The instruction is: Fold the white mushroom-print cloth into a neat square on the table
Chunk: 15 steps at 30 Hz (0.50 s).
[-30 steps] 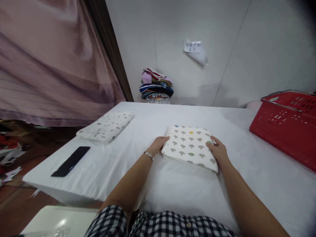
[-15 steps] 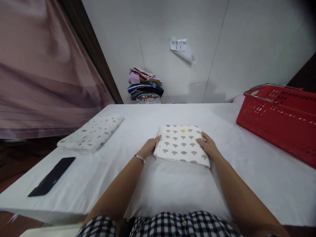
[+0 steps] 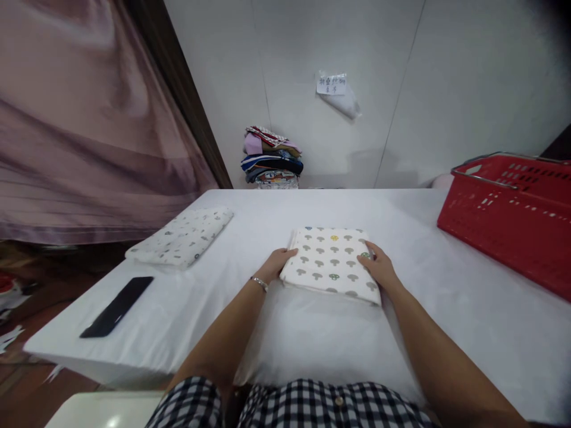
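Note:
A folded white cloth (image 3: 332, 261) printed with mushrooms, mostly grey with a few coloured ones, lies in front of me. My left hand (image 3: 279, 263) grips its left edge, thumb on top and the other fingers hidden below. At the right edge, my right hand (image 3: 379, 266) holds it the same way, thumb and fingers pressed to the side. A clear plastic sheet or bag (image 3: 328, 339) spreads from under the cloth toward my body; I cannot tell whether the cloth is partly inside it.
The white-covered table (image 3: 383, 208) carries another folded patterned cloth (image 3: 185, 238) at left and a flat black object (image 3: 118, 306) near the left edge. A red basket (image 3: 508, 220) stands at right. Folded clothes (image 3: 272, 157) are piled beyond the far edge, below a wall sign (image 3: 332, 84).
The view has turned slightly left, so the surroundings appear shifted right. Both hands keep their hold on the cloth, which has hardly moved.

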Each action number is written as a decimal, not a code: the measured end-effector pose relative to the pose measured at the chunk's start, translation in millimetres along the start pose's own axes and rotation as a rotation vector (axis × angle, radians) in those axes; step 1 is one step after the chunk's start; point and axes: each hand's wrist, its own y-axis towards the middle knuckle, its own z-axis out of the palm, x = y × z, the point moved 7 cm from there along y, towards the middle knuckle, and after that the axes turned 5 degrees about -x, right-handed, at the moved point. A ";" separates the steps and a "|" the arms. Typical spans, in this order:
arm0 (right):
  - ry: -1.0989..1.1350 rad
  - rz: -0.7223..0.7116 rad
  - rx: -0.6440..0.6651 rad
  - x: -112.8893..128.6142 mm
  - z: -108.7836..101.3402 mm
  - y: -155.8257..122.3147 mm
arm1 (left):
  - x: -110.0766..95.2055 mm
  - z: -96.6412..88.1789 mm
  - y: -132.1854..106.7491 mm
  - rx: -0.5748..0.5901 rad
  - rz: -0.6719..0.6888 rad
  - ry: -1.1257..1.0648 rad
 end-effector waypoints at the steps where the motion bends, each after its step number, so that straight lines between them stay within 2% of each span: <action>1: -0.055 -0.033 0.003 0.5 -0.1 0.2 | 1.2 -0.3 -1.6 -0.004 -0.010 0.007; 5: -0.221 -0.151 -0.010 14.5 -4.0 -5.6 | -3.0 -0.4 -3.7 -0.015 0.018 0.016; 9: -0.097 -0.216 -0.011 54.5 -2.8 -19.5 | -26.6 0.3 -2.1 -0.006 0.124 0.047; 12: 0.054 -0.205 0.124 90.9 11.2 -28.5 | -71.2 -2.8 -6.9 0.001 0.250 0.108; 15: 0.133 -0.180 0.242 116.9 21.0 -32.9 | -142.9 -15.6 -23.3 -0.042 0.423 0.291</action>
